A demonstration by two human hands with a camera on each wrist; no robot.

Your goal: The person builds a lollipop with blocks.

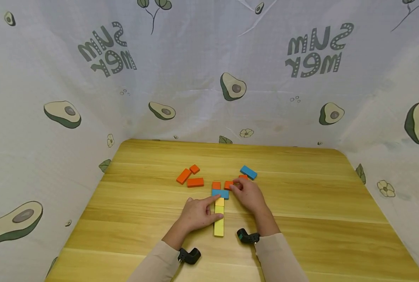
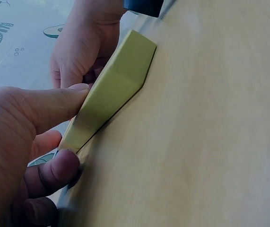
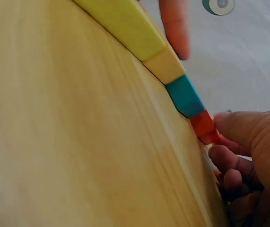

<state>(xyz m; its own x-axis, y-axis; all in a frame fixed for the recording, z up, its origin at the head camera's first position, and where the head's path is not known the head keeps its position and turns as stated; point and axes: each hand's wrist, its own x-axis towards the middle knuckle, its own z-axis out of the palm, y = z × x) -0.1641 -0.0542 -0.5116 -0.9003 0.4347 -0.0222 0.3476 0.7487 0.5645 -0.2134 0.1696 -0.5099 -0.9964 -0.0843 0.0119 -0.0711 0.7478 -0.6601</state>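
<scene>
1. Orange block (image 1: 228, 185) sits at the fingertips of the right grip (image 1: 248, 194), which is nearly closed, with thumb and finger pinching it.
2. Just left of that grip, the near blue block (image 1: 224, 193) lies touched by the outstretched index finger of the left grip (image 1: 196, 213), which is spread, its thumb on the long yellow block (image 1: 219, 227).
3. Pushing the pinched piece too hard could skew the row.
4. Beyond the right fingers, a half-hidden farther orange piece (image 1: 243, 177) might get knocked by a careless release.
</scene>
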